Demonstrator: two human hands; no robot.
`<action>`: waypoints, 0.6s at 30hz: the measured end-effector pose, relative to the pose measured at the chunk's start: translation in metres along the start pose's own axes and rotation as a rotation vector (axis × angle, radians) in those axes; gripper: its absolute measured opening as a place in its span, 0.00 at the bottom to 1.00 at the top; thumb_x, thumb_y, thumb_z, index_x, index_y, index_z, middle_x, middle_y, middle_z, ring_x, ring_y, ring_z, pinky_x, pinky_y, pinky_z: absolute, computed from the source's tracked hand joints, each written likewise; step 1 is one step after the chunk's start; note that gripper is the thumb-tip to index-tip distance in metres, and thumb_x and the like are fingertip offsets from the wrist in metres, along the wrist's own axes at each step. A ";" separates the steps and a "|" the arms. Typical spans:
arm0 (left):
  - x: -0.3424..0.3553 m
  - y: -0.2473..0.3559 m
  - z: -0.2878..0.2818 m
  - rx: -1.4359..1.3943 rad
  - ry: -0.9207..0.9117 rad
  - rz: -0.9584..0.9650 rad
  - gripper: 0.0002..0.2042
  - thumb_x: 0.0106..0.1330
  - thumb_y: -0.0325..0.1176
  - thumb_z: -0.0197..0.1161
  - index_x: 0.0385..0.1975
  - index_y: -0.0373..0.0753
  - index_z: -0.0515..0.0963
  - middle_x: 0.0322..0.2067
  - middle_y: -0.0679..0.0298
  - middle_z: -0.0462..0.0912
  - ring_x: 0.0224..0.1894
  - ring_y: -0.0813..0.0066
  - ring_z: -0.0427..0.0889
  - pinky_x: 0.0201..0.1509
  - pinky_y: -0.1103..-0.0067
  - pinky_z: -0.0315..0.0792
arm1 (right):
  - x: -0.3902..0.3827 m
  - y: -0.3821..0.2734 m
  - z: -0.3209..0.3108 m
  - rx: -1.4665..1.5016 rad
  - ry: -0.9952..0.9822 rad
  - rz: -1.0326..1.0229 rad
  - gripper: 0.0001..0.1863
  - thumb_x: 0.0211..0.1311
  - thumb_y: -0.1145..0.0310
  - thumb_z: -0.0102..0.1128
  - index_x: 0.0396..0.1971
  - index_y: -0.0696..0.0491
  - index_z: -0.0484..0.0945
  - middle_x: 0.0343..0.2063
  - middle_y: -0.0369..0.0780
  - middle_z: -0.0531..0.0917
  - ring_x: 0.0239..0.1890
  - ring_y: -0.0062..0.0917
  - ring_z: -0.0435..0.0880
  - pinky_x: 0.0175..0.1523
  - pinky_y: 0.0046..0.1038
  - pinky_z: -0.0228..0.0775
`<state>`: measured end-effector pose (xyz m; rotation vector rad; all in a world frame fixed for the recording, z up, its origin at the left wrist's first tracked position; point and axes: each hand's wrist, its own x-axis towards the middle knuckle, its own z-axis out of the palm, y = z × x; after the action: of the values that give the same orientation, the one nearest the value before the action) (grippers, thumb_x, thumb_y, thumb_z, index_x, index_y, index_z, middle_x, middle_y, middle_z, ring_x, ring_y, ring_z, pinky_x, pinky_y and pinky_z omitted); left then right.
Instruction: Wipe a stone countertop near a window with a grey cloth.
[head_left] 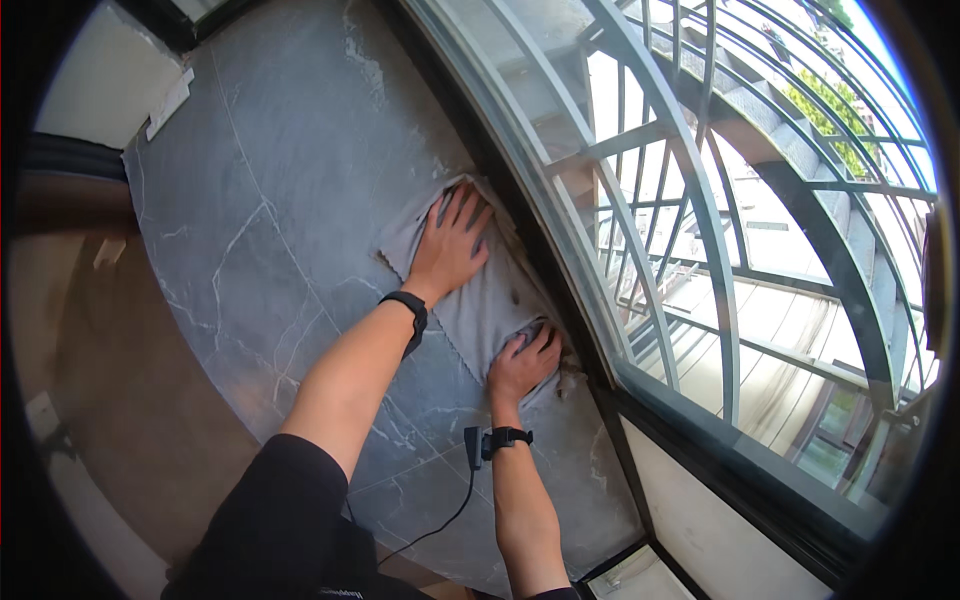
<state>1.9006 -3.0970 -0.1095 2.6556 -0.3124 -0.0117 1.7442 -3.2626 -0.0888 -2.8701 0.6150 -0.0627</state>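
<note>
My left hand [450,245] presses on a wrinkled grey cloth [475,325], its fingers open and spread toward the dark window frame. Lower right, my right hand [525,365] rests on the same cloth, fingers apart and slightly bent, beside the frame's bottom edge. The cloth lies on a grey veined stone floor [260,230] along that edge, with some brownish marks or debris near it. Both wrists wear black bands, the right one with a small device [482,448] and a cable.
A glass window [590,250] runs diagonally along the right, with curved metal railings and stairs [820,230] outside. A pale panel [100,70] is at upper left. The stone surface ends in a curved edge at left, beside a brown area [130,400].
</note>
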 end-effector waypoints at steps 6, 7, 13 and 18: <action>0.005 -0.003 0.003 -0.015 0.066 0.020 0.26 0.61 0.41 0.58 0.61 0.41 0.73 0.67 0.52 0.65 0.74 0.56 0.55 0.74 0.55 0.48 | 0.008 -0.005 -0.002 -0.008 0.062 -0.044 0.26 0.63 0.66 0.54 0.60 0.60 0.68 0.60 0.56 0.68 0.63 0.51 0.66 0.67 0.46 0.56; 0.007 -0.003 0.001 -0.018 0.096 0.036 0.26 0.62 0.41 0.58 0.61 0.41 0.73 0.67 0.52 0.65 0.74 0.56 0.56 0.74 0.56 0.49 | 0.010 -0.005 -0.004 -0.013 0.055 -0.044 0.26 0.63 0.66 0.54 0.60 0.60 0.68 0.60 0.56 0.68 0.63 0.51 0.66 0.67 0.46 0.56; -0.037 -0.019 -0.006 -0.042 0.165 0.067 0.25 0.66 0.43 0.56 0.63 0.41 0.71 0.68 0.54 0.65 0.73 0.55 0.58 0.75 0.59 0.51 | 0.009 -0.004 0.010 0.054 0.123 -0.106 0.26 0.64 0.63 0.55 0.59 0.61 0.69 0.59 0.56 0.69 0.63 0.51 0.66 0.67 0.46 0.57; -0.125 -0.009 -0.029 -0.006 0.054 0.062 0.29 0.66 0.46 0.56 0.68 0.44 0.66 0.72 0.57 0.59 0.74 0.59 0.56 0.75 0.61 0.50 | 0.018 0.002 0.005 0.005 0.129 -0.163 0.27 0.67 0.63 0.52 0.62 0.63 0.67 0.62 0.57 0.67 0.66 0.52 0.64 0.71 0.46 0.54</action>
<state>1.7828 -3.0487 -0.0932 2.6339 -0.3764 0.0791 1.7608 -3.2705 -0.0944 -2.9221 0.4000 -0.2763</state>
